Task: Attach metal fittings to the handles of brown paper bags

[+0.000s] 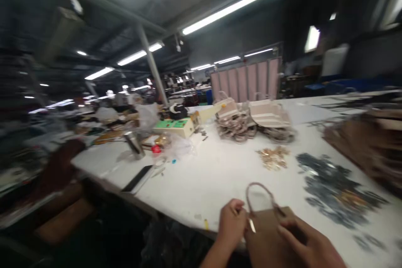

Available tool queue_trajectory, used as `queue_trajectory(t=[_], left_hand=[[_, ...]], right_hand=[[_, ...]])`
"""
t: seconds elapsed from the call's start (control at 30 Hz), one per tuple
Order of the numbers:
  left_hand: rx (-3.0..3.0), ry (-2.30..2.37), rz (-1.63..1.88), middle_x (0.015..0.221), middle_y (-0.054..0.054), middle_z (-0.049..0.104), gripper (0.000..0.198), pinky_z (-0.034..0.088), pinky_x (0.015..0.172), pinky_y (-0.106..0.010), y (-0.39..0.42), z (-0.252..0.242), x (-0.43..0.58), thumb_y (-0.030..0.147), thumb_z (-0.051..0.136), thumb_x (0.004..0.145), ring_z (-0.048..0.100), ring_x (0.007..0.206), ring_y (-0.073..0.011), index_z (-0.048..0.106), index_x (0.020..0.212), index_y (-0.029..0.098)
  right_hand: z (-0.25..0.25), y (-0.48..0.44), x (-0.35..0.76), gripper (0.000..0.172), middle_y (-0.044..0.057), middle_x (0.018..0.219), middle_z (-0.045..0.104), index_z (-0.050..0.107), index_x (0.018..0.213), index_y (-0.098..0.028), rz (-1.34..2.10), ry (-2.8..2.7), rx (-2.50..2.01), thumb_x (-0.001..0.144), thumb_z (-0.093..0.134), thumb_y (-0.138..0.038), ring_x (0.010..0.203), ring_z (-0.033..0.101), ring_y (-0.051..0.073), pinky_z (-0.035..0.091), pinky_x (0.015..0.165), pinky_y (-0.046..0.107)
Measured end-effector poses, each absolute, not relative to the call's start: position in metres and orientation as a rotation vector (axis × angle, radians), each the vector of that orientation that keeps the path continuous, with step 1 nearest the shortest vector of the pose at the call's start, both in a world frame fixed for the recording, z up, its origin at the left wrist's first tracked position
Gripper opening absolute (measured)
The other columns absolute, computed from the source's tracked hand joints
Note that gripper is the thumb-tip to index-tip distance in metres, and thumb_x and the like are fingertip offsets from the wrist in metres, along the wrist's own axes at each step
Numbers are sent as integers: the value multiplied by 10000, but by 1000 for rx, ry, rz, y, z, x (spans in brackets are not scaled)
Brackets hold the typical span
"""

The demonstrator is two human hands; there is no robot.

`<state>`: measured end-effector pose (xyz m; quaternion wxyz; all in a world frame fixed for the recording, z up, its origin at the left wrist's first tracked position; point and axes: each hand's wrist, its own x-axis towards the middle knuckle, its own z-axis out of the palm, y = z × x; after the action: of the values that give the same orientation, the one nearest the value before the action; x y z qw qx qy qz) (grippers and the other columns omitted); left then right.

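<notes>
While L hand point(231, 222) pinches the brown paper bag point(270, 238) at table point(207, 176) edge w/ R hand point(303, 240) closed on it, the rope handle point(259, 192) could tear loose if yanked.

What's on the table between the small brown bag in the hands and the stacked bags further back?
In the head view, a little heap of gold-coloured bits lies between the brown bag and the stacked bags.

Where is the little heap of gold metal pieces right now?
In the head view, the heap of gold metal pieces lies on the white table, right of centre, between stacked paper bags and grey metal pieces.
</notes>
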<state>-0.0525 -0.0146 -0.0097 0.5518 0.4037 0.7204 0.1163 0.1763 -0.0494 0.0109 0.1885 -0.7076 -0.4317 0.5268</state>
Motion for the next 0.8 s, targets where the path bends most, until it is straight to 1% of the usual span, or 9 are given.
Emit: queue_trajectory(t=[0.07,0.17,0.3,0.4,0.47,0.53,0.63,0.7,0.8], left_hand=[[1066,1659,220,853,-57,775,226,577,795,-384,-5,-13,-56,345,576,808,723,849,-272,727,908,210],[1155,1562,169,1045,-77,768,435,549,946,-430,5,-34,-57,493,626,828,711,999,-285,702,1137,196],[1401,1508,80,1223,-81,719,529,527,1024,-473,0,-49,-60,539,704,779,669,1151,-305,691,1209,231],[1517,1511,81,1249,-77,706,519,523,1039,-507,-8,-51,-61,519,723,775,652,1180,-314,684,1220,254],[1561,1527,100,1224,-74,714,498,544,1015,-511,-12,-53,-62,517,719,778,661,1159,-317,687,1205,262],[1607,1535,134,1199,-69,721,484,566,989,-504,-14,-58,-61,518,712,787,671,1137,-314,684,1201,268],[1692,1517,177,1232,-57,709,459,586,981,-481,-17,-64,-62,504,697,818,671,1153,-297,672,1221,285],[1769,1500,200,1276,-53,689,456,591,990,-473,-17,-66,-62,498,697,833,664,1177,-290,658,1241,297],[1908,1482,269,1306,-66,662,465,595,988,-470,-13,-62,-60,485,700,851,651,1193,-294,628,1270,298]], right_hand=[[26,-41,199,319,11,802,755,735,809,-258,1434,-1320,-2006,871,619,-548,794,718,224,559,747,292],[21,-31,242,319,8,744,721,711,798,-230,1306,-1301,-2175,906,575,-497,722,674,208,512,693,302],[-3,-27,319,285,11,772,729,736,852,-224,1014,-1306,-2479,903,573,-452,700,666,195,501,698,300],[-24,-17,368,293,53,954,748,761,1000,-200,876,-1356,-2600,896,580,-406,765,672,199,502,789,320],[-39,-6,390,354,94,1130,724,749,1152,-186,842,-1396,-2644,883,608,-368,869,674,212,489,865,331],[-52,6,402,394,103,1222,693,736,1231,-208,852,-1453,-2672,869,643,-330,975,663,223,468,908,323],[-66,20,410,291,75,1158,716,782,1127,-237,944,-1535,-2670,871,659,-300,1038,646,224,446,898,295],[-71,26,413,248,66,1064,742,794,1064,-214,1014,-1553,-2664,869,648,-262,990,656,212,445,858,280],[-73,30,418,337,51,921,761,768,1154,-178,1100,-1527,-2674,843,641,-208,833,666,191,450,769,271]])
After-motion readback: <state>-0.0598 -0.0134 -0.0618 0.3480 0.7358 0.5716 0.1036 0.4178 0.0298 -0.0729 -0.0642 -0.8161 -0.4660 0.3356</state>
